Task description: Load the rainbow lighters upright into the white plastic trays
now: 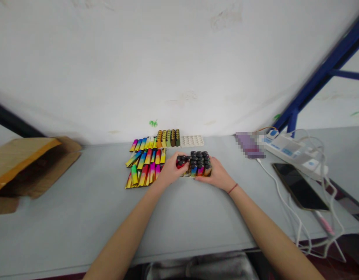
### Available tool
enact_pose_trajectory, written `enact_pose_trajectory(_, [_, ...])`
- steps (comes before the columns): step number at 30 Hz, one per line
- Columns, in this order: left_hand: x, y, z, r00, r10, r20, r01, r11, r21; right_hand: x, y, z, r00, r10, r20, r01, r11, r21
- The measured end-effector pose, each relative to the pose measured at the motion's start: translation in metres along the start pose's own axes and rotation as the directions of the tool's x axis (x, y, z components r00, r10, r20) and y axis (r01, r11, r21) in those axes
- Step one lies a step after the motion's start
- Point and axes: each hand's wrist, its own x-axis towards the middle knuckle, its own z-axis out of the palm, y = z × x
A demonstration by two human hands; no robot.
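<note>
A tight block of upright lighters (200,160) with black tops and shiny coloured bodies stands in front of me. My left hand (171,171) is closed around a few black-topped lighters (182,161), at least one red, at the left side of the block. My right hand (218,174) wraps the right side of the block, thumb and fingers against it. Part of a pale tray (185,174) shows under the block; the rest is hidden. Left of my left hand lie several rows of shiny rainbow-coloured metallic sleeves (146,171).
Behind stand yellow, green and brown pieces (168,138) in rows, beside a white holed tray (192,140). An opened cardboard box (36,167) lies left. At right are a purple pixelated phone (249,145), a dark phone (300,186), a power strip (293,149) and white cables (280,190).
</note>
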Motion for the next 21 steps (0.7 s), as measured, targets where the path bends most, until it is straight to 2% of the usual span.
enact_pose_trajectory(3, [-0.001, 0.004, 0.002, 0.996, -0.028, -0.082, 0.029, 0.999, 0.02, 0.0, 0.0, 0.0, 1.0, 0.003, -0.003, -0.003, 1.0, 0.005])
enact_pose_trajectory(5, [0.001, 0.009, -0.002, 0.976, -0.024, -0.215, 0.021, 1.0, -0.015, -0.001, 0.001, 0.0, 1.0, 0.011, 0.0, -0.011, 1.0, 0.009])
enact_pose_trajectory(8, [0.012, 0.017, -0.021, 0.896, -0.078, -0.437, 0.013, 0.988, -0.151, -0.001, 0.002, 0.0, 1.0, 0.029, 0.008, -0.029, 1.0, 0.003])
enact_pose_trajectory(11, [0.031, 0.017, -0.061, 0.801, -0.296, -0.521, 0.118, 0.931, -0.347, -0.002, 0.002, 0.0, 0.999, 0.037, 0.012, -0.037, 0.999, -0.005])
enact_pose_trajectory(12, [0.037, 0.015, -0.077, 0.76, -0.385, -0.524, 0.162, 0.893, -0.421, -0.002, 0.002, 0.0, 0.999, 0.034, 0.012, -0.033, 0.999, -0.003])
enact_pose_trajectory(14, [0.047, 0.006, -0.11, 0.742, -0.513, -0.431, 0.293, 0.827, -0.48, -0.002, 0.002, 0.0, 1.0, 0.023, 0.007, -0.023, 1.0, 0.002])
enact_pose_trajectory(16, [0.051, -0.005, -0.135, 0.701, -0.614, -0.363, 0.484, 0.784, -0.389, -0.003, 0.002, 0.001, 1.0, 0.018, 0.004, -0.018, 1.0, -0.004])
enact_pose_trajectory(18, [0.052, -0.017, -0.149, 0.642, -0.694, -0.326, 0.647, 0.719, -0.256, -0.003, 0.003, 0.001, 1.0, 0.021, 0.003, -0.021, 1.0, -0.013])
enact_pose_trajectory(19, [0.052, -0.023, -0.152, 0.629, -0.711, -0.315, 0.691, 0.697, -0.194, -0.003, 0.003, 0.001, 1.0, 0.023, 0.005, -0.023, 1.0, -0.015])
enact_pose_trajectory(21, [0.054, -0.034, -0.153, 0.636, -0.711, -0.3, 0.729, 0.681, -0.068, -0.004, 0.003, 0.002, 1.0, 0.024, 0.008, -0.024, 1.0, -0.015])
